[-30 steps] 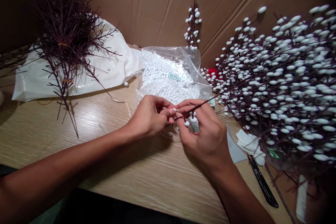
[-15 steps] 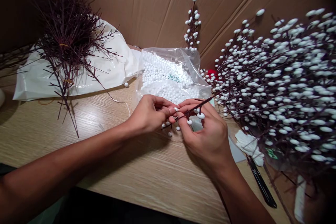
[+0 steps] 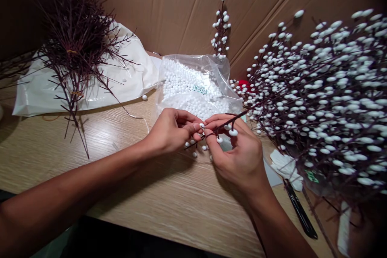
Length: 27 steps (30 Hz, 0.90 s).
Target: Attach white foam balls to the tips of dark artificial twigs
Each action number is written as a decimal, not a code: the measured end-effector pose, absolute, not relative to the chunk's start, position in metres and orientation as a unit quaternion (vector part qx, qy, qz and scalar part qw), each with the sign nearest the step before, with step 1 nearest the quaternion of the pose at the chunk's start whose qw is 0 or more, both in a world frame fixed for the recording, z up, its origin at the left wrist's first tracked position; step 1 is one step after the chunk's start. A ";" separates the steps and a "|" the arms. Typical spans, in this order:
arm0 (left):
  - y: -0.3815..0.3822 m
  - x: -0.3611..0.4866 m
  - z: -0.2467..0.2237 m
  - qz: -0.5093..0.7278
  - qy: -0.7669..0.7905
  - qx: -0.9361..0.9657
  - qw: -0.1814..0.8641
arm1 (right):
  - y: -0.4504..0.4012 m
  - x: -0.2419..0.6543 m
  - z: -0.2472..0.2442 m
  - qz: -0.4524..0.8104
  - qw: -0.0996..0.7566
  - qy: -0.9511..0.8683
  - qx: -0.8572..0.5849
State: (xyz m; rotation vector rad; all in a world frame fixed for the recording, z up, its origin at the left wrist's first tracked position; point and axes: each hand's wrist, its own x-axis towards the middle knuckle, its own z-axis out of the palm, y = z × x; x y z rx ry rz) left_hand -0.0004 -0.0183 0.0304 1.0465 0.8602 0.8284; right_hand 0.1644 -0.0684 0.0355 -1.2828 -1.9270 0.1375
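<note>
A thin dark brown twig [image 3: 223, 125] with a few white berries on its side shoots runs slantwise through my right hand [image 3: 238, 149], whose thumb and fingers are closed on it. Between the thumb and fingertips of my left hand [image 3: 172, 131] is a small white foam berry [image 3: 202, 125], pinched against the twig close to my right fingertips. Several loose white berries [image 3: 194, 155] lie on the table just below the fingers. Behind both hands rests a clear plastic bag [image 3: 193, 88] full of white berries.
A large bundle of white-berried branches [image 3: 326, 100] fills the right side. Bare dark twigs [image 3: 75, 44] lie on a white plastic bag [image 3: 133, 68] at the left. A black-handled tool [image 3: 300, 209] lies near the right edge of the wooden table [image 3: 151, 205]. Cardboard [image 3: 178, 4] stands behind.
The twig has shifted very slightly, and the white berry at my left fingertips now sits against it with a dark spot showing. Both hands stay in almost the same place.
</note>
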 end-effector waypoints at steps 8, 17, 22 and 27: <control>-0.016 0.001 0.028 0.382 0.359 0.439 0.729 | -0.067 0.168 0.030 0.194 0.448 -0.704 -0.516; -0.014 -0.001 0.027 0.429 0.322 0.420 0.733 | -0.067 0.166 0.041 0.311 0.488 -0.644 -0.501; -0.015 -0.002 0.030 0.429 0.326 0.431 0.724 | -0.065 0.174 0.040 0.445 0.503 -0.541 -0.507; -0.015 -0.003 0.034 0.414 0.319 0.452 0.723 | -0.064 0.174 0.042 0.530 0.499 -0.457 -0.511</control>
